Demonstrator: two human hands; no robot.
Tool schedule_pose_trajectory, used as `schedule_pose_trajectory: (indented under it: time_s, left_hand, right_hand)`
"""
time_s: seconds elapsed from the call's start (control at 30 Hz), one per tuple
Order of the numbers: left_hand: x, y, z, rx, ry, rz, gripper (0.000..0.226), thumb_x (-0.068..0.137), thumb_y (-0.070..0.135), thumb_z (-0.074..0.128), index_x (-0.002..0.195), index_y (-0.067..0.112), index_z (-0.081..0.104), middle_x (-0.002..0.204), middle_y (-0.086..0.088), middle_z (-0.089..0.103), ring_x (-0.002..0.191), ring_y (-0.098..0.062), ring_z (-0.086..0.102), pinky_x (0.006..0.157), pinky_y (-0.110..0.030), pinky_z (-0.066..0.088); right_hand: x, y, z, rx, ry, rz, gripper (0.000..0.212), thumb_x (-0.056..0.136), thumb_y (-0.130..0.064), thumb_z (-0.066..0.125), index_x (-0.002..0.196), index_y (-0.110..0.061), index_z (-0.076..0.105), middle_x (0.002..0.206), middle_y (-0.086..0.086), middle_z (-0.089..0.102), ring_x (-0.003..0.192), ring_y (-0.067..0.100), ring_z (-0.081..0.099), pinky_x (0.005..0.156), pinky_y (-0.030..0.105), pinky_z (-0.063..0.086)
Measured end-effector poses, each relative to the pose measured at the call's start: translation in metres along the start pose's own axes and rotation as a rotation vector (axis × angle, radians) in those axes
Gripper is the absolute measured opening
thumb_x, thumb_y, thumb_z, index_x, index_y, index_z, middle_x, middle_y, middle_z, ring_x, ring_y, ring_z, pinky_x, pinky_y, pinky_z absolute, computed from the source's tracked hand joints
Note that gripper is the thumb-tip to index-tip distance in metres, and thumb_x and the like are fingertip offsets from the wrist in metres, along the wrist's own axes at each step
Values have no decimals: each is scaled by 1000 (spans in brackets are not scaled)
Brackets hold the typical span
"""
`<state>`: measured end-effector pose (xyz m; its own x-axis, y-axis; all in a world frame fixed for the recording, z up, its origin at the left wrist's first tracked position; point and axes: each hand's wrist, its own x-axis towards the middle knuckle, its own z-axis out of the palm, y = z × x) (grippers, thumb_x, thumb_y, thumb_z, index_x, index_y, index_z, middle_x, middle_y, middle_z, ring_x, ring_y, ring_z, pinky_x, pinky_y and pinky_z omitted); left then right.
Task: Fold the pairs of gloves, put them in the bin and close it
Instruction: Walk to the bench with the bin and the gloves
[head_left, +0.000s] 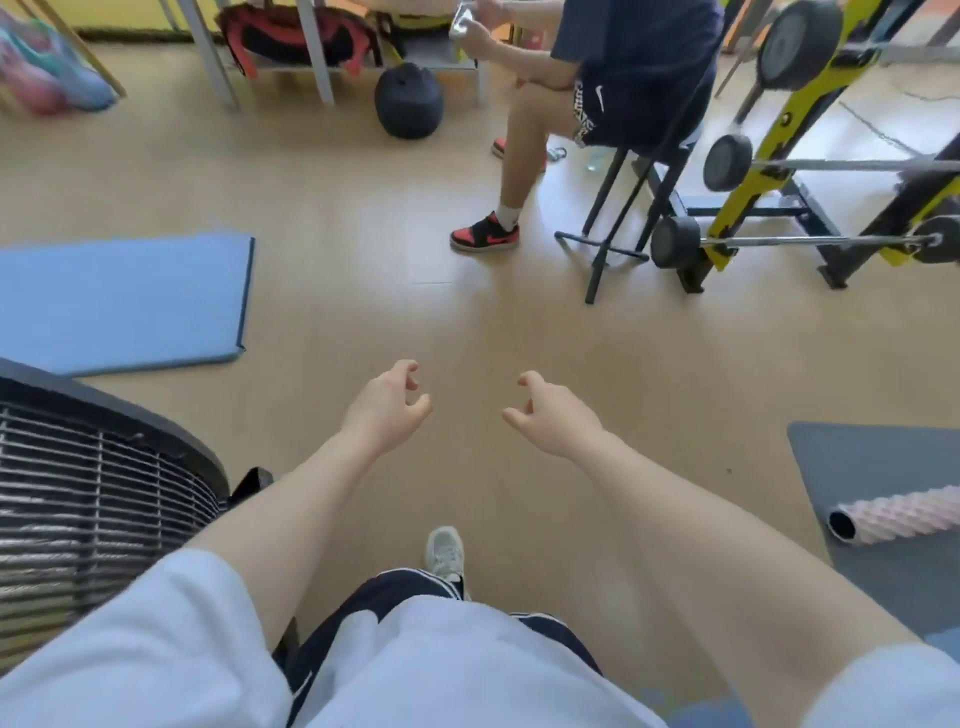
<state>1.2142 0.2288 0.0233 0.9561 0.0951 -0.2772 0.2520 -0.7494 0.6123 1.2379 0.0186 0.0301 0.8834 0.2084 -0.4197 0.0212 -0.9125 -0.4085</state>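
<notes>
Both arms reach forward over the wooden floor (363, 291). The left hand (387, 410) and the right hand (553, 415) hang with fingers loosely curled and hold nothing. Gloves and bin are not in this view, so their direction cannot be told. One black slatted basket (88, 499) is cut off at the left edge. One blue mat (119, 301), one grey mat (883, 467) and one pink ridged roller (904, 512) lie on the floor. A seated person (597, 78) is partly cut off at the top.
</notes>
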Motion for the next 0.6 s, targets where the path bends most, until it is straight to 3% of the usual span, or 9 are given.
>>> schedule_pose_trajectory:
  time_s: [0.4,0.6]
  left_hand:
    - [218,-41,-114,-155,162,-143,48,88,17,56,132,6,41,117,-13,58,82,-24,50,90,-37,44]
    - [350,-44,-155,-141,197,-160,49,88,20,56,133,8,41,118,-10,58,97,-31,56,91,-38,46]
  right_hand:
    - [253,-117,-89,-63,-47,-139,53,90,-39,49,136,-18,33,120,8,57,105,28,57,86,41,50]
    - [399,-155,-123,-91,-74,-186,55,89,-39,49,137,-18,32,118,6,58,104,27,57,86,43,50]
